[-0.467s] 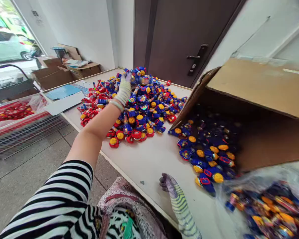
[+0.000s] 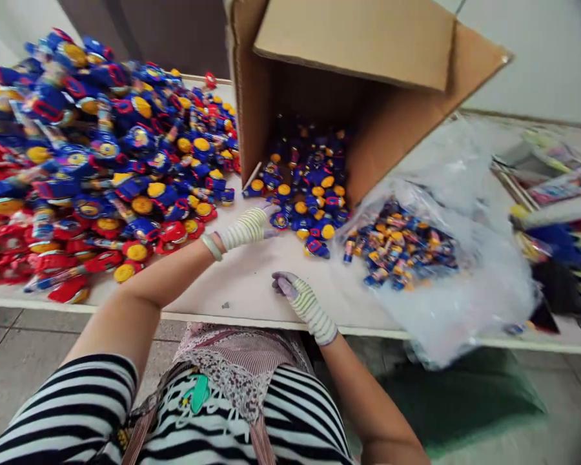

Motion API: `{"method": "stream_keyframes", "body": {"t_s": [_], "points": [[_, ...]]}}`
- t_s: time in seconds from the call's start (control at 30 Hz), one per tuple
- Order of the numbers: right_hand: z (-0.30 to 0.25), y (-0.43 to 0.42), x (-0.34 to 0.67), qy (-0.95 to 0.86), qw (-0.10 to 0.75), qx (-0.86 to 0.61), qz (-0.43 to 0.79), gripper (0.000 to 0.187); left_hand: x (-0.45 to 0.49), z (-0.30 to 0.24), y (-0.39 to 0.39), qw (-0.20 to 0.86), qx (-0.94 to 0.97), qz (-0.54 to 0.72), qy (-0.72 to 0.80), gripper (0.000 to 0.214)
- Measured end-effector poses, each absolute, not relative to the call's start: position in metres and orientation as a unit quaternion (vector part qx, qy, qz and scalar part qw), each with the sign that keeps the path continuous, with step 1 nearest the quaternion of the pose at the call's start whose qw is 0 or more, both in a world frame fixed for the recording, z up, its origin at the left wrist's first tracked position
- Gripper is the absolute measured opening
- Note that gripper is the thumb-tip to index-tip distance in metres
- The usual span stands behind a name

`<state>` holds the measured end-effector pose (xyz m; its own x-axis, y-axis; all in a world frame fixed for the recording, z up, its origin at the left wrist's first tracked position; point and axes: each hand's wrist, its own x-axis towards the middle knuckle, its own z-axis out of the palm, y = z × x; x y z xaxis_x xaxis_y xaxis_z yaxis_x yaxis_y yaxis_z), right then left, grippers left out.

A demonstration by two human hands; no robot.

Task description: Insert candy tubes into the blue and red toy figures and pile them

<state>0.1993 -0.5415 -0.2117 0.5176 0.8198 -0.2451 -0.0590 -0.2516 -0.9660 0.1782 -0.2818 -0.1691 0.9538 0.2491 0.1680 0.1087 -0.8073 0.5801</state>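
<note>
From nine round to eleven o'clock, a large heap of small toys (image 2: 107, 148) covers the table (image 2: 242, 278); they are mostly blue with round yellow caps, and red ones gather along the heap's lower left, shiny and lying every way up. Just left of the middle, at nine o'clock, the gloved left hand (image 2: 250, 226) reaches right, its thumb and fingertips parted beside the nearest loose toys (image 2: 302, 223); nothing shows between them, though blur hides whether they touch. At twelve to one o'clock, the cardboard box (image 2: 358, 39) lies open towards the person, and those loose toys, blue with yellow caps too, spill from its dark inside onto the table. The step in hand seems to be a reach for this spill; the next move would call for fingers closing round the front toys without scattering them. At six o'clock, the right hand (image 2: 295, 294) hovers or rests at the table, fingers loosely curled; how tightly they meet, I cannot tell. At four o'clock, a clear plastic bag (image 2: 445, 303) holds smaller blue and orange pieces (image 2: 401, 239).
</note>
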Motion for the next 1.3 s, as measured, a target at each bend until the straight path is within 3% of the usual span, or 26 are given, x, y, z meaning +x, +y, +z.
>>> {"method": "stream_keyframes", "body": {"t_s": [0.1, 0.23, 0.33, 0.43, 0.5, 0.57, 0.6, 0.77, 0.87, 0.97, 1.17, 1.3], "points": [[-0.212, -0.550, 0.199, -0.356, 0.497, -0.706, 0.358, 0.038, 0.220, -0.177, -0.326, 0.188, 0.968, 0.035, 0.164, 0.085], [-0.193, -0.588, 0.244, -0.398, 0.430, -0.788, 0.190, 0.033, 0.223, -0.187, -0.334, 0.144, 0.978, -0.021, 0.149, 0.070], [-0.171, -0.634, 0.304, -0.340, 0.281, -0.897, 0.035, 0.035, 0.191, -0.196, -0.327, 0.313, 0.938, 0.007, 0.145, 0.060], [-0.161, -0.669, 0.348, -0.313, 0.055, -0.948, 0.017, 0.035, 0.156, -0.199, -0.325, 0.545, 0.814, 0.056, 0.190, 0.057], [-0.164, -0.678, 0.359, -0.328, -0.017, -0.944, 0.032, 0.032, 0.142, -0.198, -0.330, 0.661, 0.717, 0.080, 0.205, 0.049], [-0.171, -0.674, 0.357, -0.349, 0.000, -0.937, 0.033, 0.029, 0.136, -0.196, -0.338, 0.761, 0.600, 0.104, 0.225, 0.042], [-0.174, -0.669, 0.353, -0.349, 0.048, -0.935, 0.024, 0.027, 0.135, -0.195, -0.341, 0.800, 0.539, 0.109, 0.240, 0.039], [-0.183, -0.619, 0.299, -0.328, 0.469, -0.815, 0.086, 0.029, 0.133, -0.189, -0.355, 0.872, 0.392, 0.052, 0.289, 0.034], [-0.184, -0.582, 0.262, -0.340, 0.568, -0.725, 0.192, 0.032, 0.126, -0.183, -0.363, 0.870, 0.423, 0.059, 0.244, 0.042], [-0.181, -0.560, 0.243, -0.406, 0.503, -0.738, 0.194, 0.030, 0.117, -0.178, -0.365, 0.825, 0.523, 0.097, 0.191, 0.040], [-0.162, -0.554, 0.235, -0.525, 0.182, -0.821, 0.133, 0.040, 0.106, -0.162, -0.360, 0.724, 0.661, 0.120, 0.160, 0.028], [-0.156, -0.550, 0.224, -0.508, 0.108, -0.847, 0.117, 0.044, 0.107, -0.150, -0.363, 0.684, 0.701, 0.110, 0.166, 0.025]]}}
